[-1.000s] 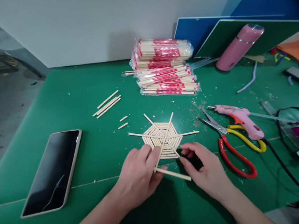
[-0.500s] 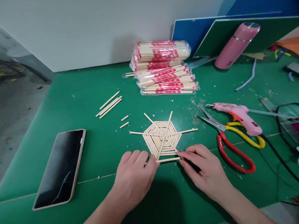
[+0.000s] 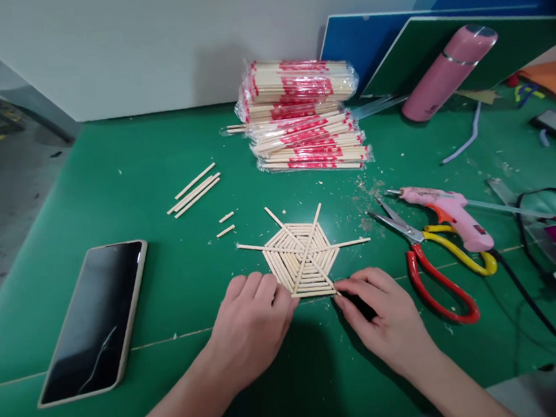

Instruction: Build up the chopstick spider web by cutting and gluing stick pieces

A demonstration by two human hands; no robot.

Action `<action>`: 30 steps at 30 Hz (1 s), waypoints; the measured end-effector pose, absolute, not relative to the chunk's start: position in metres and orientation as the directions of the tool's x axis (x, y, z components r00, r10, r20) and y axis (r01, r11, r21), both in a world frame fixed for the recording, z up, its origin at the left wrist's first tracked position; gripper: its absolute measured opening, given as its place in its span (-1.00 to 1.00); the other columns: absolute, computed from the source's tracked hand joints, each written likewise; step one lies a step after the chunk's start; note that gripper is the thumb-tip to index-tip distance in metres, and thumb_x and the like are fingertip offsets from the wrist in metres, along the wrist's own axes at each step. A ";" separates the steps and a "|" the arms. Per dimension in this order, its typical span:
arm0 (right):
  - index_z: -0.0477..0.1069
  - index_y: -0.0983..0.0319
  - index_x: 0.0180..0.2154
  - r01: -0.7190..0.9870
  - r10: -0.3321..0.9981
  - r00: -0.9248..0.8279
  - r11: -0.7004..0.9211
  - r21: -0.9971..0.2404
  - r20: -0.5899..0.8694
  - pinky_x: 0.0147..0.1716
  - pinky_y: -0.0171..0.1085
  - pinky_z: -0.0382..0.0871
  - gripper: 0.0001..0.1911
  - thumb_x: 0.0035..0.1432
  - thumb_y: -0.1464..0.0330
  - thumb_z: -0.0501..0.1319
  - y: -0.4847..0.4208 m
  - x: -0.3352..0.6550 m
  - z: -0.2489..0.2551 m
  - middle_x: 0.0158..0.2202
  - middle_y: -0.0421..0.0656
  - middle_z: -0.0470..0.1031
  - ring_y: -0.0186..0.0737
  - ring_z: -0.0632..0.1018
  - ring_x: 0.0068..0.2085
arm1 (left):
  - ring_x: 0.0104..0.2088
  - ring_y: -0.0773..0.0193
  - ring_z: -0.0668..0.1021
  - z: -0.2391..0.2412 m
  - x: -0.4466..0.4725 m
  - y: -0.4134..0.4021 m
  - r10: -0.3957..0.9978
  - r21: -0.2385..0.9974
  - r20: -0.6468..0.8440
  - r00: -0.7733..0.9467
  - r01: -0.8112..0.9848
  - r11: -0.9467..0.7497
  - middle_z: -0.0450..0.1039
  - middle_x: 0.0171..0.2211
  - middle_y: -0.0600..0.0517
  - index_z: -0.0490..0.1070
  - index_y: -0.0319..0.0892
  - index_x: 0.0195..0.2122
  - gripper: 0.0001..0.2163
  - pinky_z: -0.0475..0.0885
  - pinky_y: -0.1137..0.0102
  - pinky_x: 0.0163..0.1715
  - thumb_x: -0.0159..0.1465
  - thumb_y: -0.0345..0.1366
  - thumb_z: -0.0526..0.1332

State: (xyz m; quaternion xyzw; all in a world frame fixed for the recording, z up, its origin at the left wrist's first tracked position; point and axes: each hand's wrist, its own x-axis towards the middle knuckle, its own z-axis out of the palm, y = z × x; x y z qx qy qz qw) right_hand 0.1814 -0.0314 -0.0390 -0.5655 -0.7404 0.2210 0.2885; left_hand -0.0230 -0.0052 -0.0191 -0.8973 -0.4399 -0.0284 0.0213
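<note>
A web-shaped frame of pale wooden sticks (image 3: 305, 251) lies flat on the green table, with crossed spokes and rings of shorter sticks between them. Along its near edge runs a short wooden stick (image 3: 314, 293), pressed close to the row behind it. My left hand (image 3: 253, 321) is closed at the left end of this stick, its fingertips partly hidden. At the right end, my right hand (image 3: 384, 313) pinches the stick beside a spoke's tip with thumb and forefinger.
Loose sticks (image 3: 196, 193) and two short offcuts (image 3: 226, 230) lie to the left, beyond a phone (image 3: 96, 322). Wrapped chopstick bundles (image 3: 306, 115) are stacked behind. Scissors (image 3: 417, 238), a corded pink glue gun (image 3: 453, 212) and a pink flask (image 3: 448, 73) stand or lie right.
Both hands have brought the short stick back against the web's near edge, closing the gap that was there. The camera view has shifted slightly.
</note>
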 end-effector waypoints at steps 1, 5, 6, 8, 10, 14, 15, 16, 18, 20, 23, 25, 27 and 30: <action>0.42 0.25 -0.25 0.710 0.965 -0.194 0.261 -0.654 0.174 -0.36 -0.25 0.32 -0.82 0.05 0.42 0.14 -0.031 0.181 -0.039 -0.38 -0.12 0.37 -0.26 0.40 -0.33 | -0.47 0.20 0.29 -0.019 -0.023 -0.005 0.791 -0.003 0.056 0.609 0.793 -0.610 0.21 -0.54 0.05 0.23 -0.13 -0.54 -0.81 0.08 0.30 -0.46 0.22 -0.30 0.01; 0.43 0.25 -0.27 0.708 0.966 -0.190 0.257 -0.657 0.173 -0.37 -0.26 0.32 -0.83 0.05 0.42 0.13 -0.030 0.180 -0.038 -0.39 -0.13 0.37 -0.27 0.41 -0.34 | -0.46 0.21 0.30 -0.022 -0.024 -0.006 0.793 0.001 0.026 0.609 0.793 -0.609 0.22 -0.52 0.05 0.26 -0.14 -0.48 -0.91 0.10 0.30 -0.45 0.17 -0.35 0.08; 0.43 0.25 -0.27 0.707 0.966 -0.191 0.257 -0.658 0.172 -0.37 -0.27 0.32 -0.83 0.05 0.42 0.13 -0.030 0.180 -0.038 -0.39 -0.13 0.37 -0.27 0.41 -0.35 | -0.46 0.21 0.30 -0.023 -0.025 -0.006 0.789 -0.002 0.032 0.613 0.790 -0.613 0.22 -0.52 0.06 0.28 -0.15 -0.45 -0.94 0.10 0.31 -0.45 0.16 -0.36 0.09; 0.43 0.24 -0.27 0.708 0.967 -0.193 0.254 -0.659 0.166 -0.37 -0.27 0.32 -0.83 0.04 0.43 0.14 -0.030 0.180 -0.039 -0.39 -0.13 0.37 -0.27 0.40 -0.35 | -0.47 0.23 0.31 -0.026 -0.028 -0.006 0.777 0.002 0.054 0.628 0.778 -0.629 0.25 -0.50 0.06 0.29 -0.16 -0.38 -0.97 0.11 0.31 -0.46 0.16 -0.39 0.09; 0.43 0.24 -0.28 0.710 0.968 -0.193 0.250 -0.658 0.160 -0.37 -0.27 0.32 -0.83 0.04 0.43 0.14 -0.030 0.180 -0.039 -0.39 -0.13 0.37 -0.27 0.40 -0.34 | -0.47 0.25 0.32 -0.029 -0.030 -0.007 0.755 0.015 0.090 0.650 0.757 -0.653 0.28 -0.46 0.05 0.30 -0.16 -0.35 -0.94 0.11 0.32 -0.46 0.16 -0.41 0.08; 0.43 0.24 -0.27 0.711 0.970 -0.189 0.242 -0.660 0.152 -0.37 -0.27 0.32 -0.83 0.04 0.43 0.14 -0.029 0.180 -0.039 -0.38 -0.13 0.37 -0.27 0.40 -0.34 | -0.48 0.29 0.32 -0.032 -0.033 -0.007 0.702 0.029 0.154 0.696 0.707 -0.707 0.32 -0.45 0.05 0.32 -0.16 -0.35 -0.88 0.12 0.32 -0.44 0.19 -0.46 0.04; 0.43 0.24 -0.27 0.711 0.971 -0.187 0.240 -0.661 0.151 -0.37 -0.27 0.32 -0.83 0.04 0.43 0.14 -0.029 0.180 -0.039 -0.38 -0.13 0.37 -0.27 0.40 -0.34 | -0.49 0.29 0.32 -0.032 -0.034 -0.007 0.697 0.029 0.168 0.697 0.703 -0.710 0.33 -0.45 0.05 0.32 -0.16 -0.36 -0.87 0.12 0.32 -0.43 0.19 -0.46 0.03; 0.43 0.24 -0.27 0.710 0.971 -0.188 0.240 -0.662 0.150 -0.37 -0.27 0.32 -0.83 0.04 0.43 0.14 -0.029 0.180 -0.039 -0.38 -0.13 0.37 -0.27 0.40 -0.34 | -0.49 0.30 0.32 -0.032 -0.034 -0.008 0.695 0.027 0.185 0.695 0.703 -0.711 0.34 -0.46 0.05 0.33 -0.16 -0.36 -0.87 0.12 0.32 -0.43 0.20 -0.46 0.02; 0.43 0.25 -0.27 0.710 0.970 -0.191 0.243 -0.661 0.152 -0.37 -0.27 0.31 -0.83 0.04 0.44 0.14 -0.030 0.181 -0.039 -0.39 -0.13 0.37 -0.27 0.40 -0.34 | -0.50 0.30 0.33 -0.032 -0.034 -0.008 0.701 0.023 0.211 0.681 0.713 -0.700 0.36 -0.46 0.04 0.33 -0.17 -0.38 -0.86 0.13 0.31 -0.41 0.20 -0.45 0.01; 0.43 0.25 -0.27 0.709 0.969 -0.196 0.245 -0.661 0.150 -0.37 -0.26 0.31 -0.83 0.04 0.44 0.14 -0.030 0.181 -0.039 -0.39 -0.13 0.37 -0.27 0.40 -0.34 | -0.50 0.30 0.33 -0.032 -0.034 -0.009 0.711 0.024 0.221 0.667 0.726 -0.688 0.37 -0.46 0.04 0.34 -0.17 -0.40 -0.86 0.13 0.30 -0.41 0.20 -0.44 0.02; 0.43 0.25 -0.28 0.711 0.970 -0.195 0.241 -0.660 0.145 -0.37 -0.26 0.32 -0.83 0.04 0.43 0.14 -0.030 0.181 -0.039 -0.39 -0.13 0.37 -0.27 0.40 -0.34 | -0.50 0.30 0.34 -0.032 -0.033 -0.009 0.725 0.038 0.216 0.654 0.736 -0.676 0.37 -0.46 0.04 0.34 -0.18 -0.42 -0.87 0.13 0.30 -0.40 0.20 -0.43 0.02; 0.43 0.24 -0.28 0.716 0.971 -0.189 0.238 -0.656 0.146 -0.37 -0.27 0.33 -0.83 0.04 0.43 0.14 -0.030 0.181 -0.039 -0.40 -0.13 0.37 -0.27 0.41 -0.35 | -0.50 0.31 0.34 -0.031 -0.032 -0.008 0.731 0.063 0.210 0.649 0.737 -0.672 0.38 -0.46 0.04 0.34 -0.18 -0.42 -0.86 0.13 0.31 -0.41 0.20 -0.44 0.02; 0.43 0.23 -0.28 0.720 0.972 -0.184 0.236 -0.653 0.149 -0.38 -0.27 0.33 -0.83 0.03 0.42 0.14 -0.030 0.180 -0.038 -0.40 -0.14 0.38 -0.27 0.42 -0.35 | -0.49 0.31 0.35 -0.031 -0.031 -0.008 0.734 0.095 0.212 0.645 0.734 -0.672 0.38 -0.45 0.04 0.35 -0.19 -0.38 -0.86 0.13 0.32 -0.42 0.21 -0.43 0.02; 0.43 0.23 -0.28 0.722 0.973 -0.181 0.232 -0.652 0.147 -0.38 -0.27 0.34 -0.82 0.03 0.42 0.13 -0.030 0.179 -0.038 -0.40 -0.14 0.39 -0.27 0.43 -0.35 | -0.48 0.32 0.36 -0.030 -0.030 -0.008 0.737 0.147 0.221 0.639 0.725 -0.673 0.39 -0.43 0.03 0.35 -0.19 -0.35 -0.86 0.13 0.34 -0.42 0.22 -0.42 0.01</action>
